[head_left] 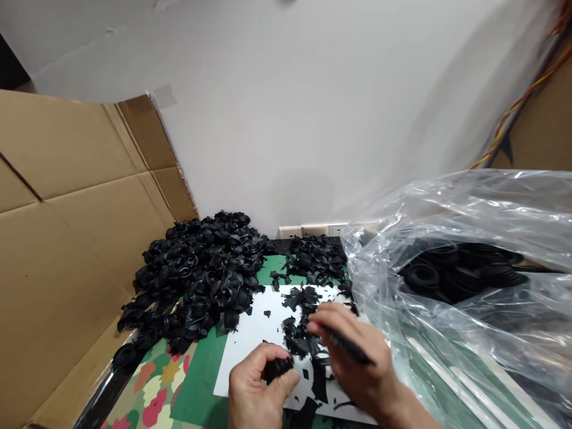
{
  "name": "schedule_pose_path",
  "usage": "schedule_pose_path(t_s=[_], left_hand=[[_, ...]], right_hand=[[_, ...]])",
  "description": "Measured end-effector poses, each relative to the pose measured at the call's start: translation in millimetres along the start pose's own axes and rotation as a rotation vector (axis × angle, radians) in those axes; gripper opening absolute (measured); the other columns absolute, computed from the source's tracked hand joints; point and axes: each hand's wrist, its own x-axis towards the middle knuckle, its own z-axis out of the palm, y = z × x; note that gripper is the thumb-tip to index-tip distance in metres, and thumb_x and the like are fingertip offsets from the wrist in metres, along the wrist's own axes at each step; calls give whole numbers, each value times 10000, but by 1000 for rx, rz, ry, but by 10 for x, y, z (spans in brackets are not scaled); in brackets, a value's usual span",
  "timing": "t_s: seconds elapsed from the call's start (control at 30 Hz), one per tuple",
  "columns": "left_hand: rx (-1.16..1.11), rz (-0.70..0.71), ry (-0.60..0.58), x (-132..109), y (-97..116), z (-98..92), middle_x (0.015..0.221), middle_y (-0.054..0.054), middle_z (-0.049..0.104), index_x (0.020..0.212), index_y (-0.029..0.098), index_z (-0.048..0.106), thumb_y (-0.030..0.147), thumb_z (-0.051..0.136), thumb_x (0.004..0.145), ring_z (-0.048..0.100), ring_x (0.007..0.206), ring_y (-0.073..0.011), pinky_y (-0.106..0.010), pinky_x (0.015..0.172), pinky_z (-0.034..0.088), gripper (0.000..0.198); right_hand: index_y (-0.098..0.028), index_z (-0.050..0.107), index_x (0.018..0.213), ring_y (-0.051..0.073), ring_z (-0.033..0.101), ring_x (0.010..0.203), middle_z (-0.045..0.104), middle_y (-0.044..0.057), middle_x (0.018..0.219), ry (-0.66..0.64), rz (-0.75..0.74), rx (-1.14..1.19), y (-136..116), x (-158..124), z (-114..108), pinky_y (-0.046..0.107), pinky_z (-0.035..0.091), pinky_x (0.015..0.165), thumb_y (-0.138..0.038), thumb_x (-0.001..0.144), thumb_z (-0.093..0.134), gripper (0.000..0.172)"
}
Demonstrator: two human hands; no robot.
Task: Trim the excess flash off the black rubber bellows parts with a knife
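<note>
My left hand (259, 384), fingers curled, grips a small black rubber piece (276, 369) over the near part of a white sheet (245, 357). To its right, my right hand (361, 357) is closed around a slim black-handled tool (346, 345); its working end cannot be made out. Torn black rubber scraps (299, 336) lie on the sheet between and beyond both hands. A large heap of ribbed black rubber pieces (201, 268) rises at the left.
A clear plastic bag (375, 274) at the right contains black ribbed rubber parts (465, 271). Cardboard (80, 196) stands along the left. Under the sheet lies a green mat (201, 381) on a patterned surface (154, 381). Wall sockets (313, 230) sit behind a smaller scrap pile (317, 253).
</note>
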Motion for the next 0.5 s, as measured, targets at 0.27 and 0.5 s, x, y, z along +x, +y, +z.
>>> schedule_pose_path(t_s=[0.27,0.5], left_hand=[[-65,-82,20,-8,35,-26,541,13,641,700,170,727,141,708,493,530,483,-146,-214,453,437,210],[-1,29,-16,-21,101,-32,732,-22,726,721,198,746,133,683,525,631,666,-209,-245,609,492,216]], right_hand=[[-176,605,797,106,524,403,568,-11,615,-55,551,501,22,34,-6,234,449,388,-369,782,604,194],[-170,622,767,88,525,450,580,8,723,-190,586,624,-115,-57,76,217,431,424,-349,760,635,180]])
